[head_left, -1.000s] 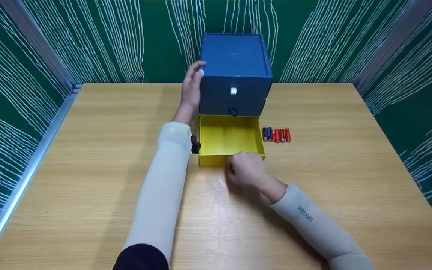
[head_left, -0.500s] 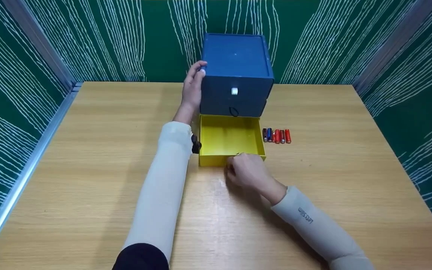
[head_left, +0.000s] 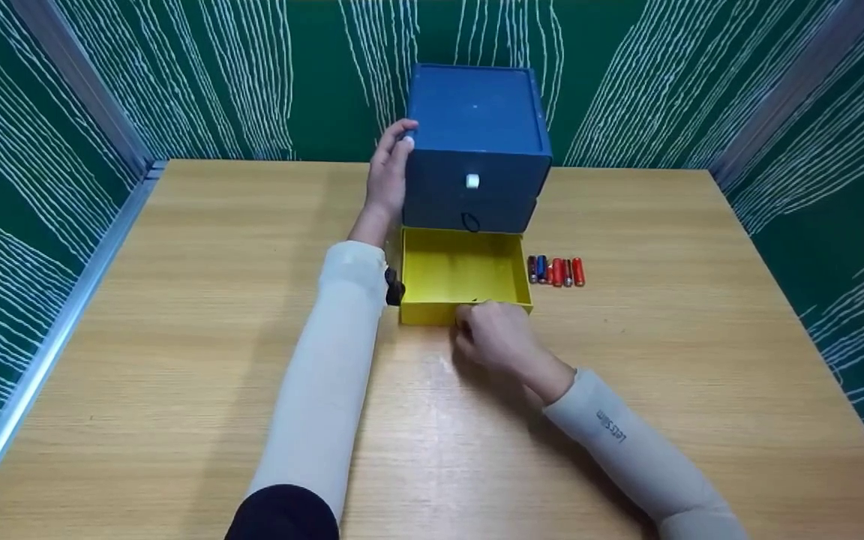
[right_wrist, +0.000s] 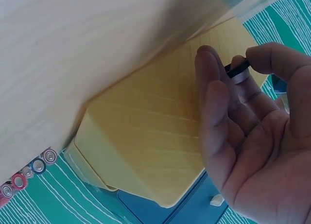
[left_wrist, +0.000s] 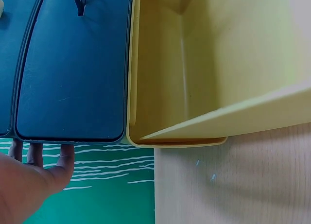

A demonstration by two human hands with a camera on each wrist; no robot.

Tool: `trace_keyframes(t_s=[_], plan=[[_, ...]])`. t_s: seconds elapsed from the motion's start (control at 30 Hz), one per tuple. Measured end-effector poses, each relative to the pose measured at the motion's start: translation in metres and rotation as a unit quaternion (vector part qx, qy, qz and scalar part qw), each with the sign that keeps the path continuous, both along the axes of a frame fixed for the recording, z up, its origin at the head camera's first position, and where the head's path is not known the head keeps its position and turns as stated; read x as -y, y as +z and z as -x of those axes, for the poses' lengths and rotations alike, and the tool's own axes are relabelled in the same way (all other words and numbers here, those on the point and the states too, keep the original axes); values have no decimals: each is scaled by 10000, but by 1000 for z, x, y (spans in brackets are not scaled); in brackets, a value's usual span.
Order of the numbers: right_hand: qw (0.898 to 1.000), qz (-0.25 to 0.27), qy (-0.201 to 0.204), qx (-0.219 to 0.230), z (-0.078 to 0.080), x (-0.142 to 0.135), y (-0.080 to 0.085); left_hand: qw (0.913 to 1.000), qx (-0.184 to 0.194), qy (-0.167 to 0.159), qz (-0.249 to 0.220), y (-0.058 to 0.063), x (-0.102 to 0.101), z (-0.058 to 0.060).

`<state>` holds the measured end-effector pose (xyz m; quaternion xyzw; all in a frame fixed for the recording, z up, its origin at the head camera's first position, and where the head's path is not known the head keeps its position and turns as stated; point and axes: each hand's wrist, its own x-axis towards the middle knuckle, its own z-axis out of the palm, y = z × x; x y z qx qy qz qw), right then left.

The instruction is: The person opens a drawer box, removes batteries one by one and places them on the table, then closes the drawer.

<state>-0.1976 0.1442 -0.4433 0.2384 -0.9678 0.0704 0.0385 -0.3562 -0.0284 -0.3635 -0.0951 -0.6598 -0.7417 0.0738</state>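
Observation:
A blue drawer cabinet (head_left: pixel 477 142) stands at the back of the wooden table (head_left: pixel 177 315). Its yellow bottom drawer (head_left: pixel 462 274) is pulled out and looks empty. My left hand (head_left: pixel 389 169) lies flat with straight fingers against the cabinet's left side (left_wrist: pixel 73 68), and its fingertips (left_wrist: pixel 34 153) show past the corner. My right hand (head_left: pixel 496 336) is at the drawer's front wall (right_wrist: pixel 160 136), thumb and forefinger pinching a small black pull loop (right_wrist: pixel 237 69). Several red and blue batteries (head_left: pixel 554 271) lie in a row right of the drawer.
Green walls with white streaks close in the table at the back and both sides. A metal rail (head_left: pixel 49 352) runs along the left edge. The two upper drawers are closed, one with a white knob (head_left: pixel 472 180), one with a black loop (head_left: pixel 469 222).
The yellow drawer has slid a little back toward the cabinet with my right hand on its pull loop. The left hand has stayed against the cabinet's side.

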Motion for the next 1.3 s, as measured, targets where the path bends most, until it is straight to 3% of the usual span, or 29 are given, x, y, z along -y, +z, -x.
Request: trace_keyframes(t_s=[0.37,0.67,0.87,1.17,1.3], plan=[[9998,67,-139,131,11,1,1,9998,-154,-38,77,-1,-1,1],[9998,146,-106,57,21,0,1,9998,-139,-84,121,14,-3,-15],[9997,194,-99,123,29,-1,2,9999,-80,-44,146,17,-2,-20],[9998,190,-106,49,41,1,4,9999,-78,-27,112,16,0,-19],[9996,233,-104,69,47,2,4,10000,-65,-34,55,7,1,-9]])
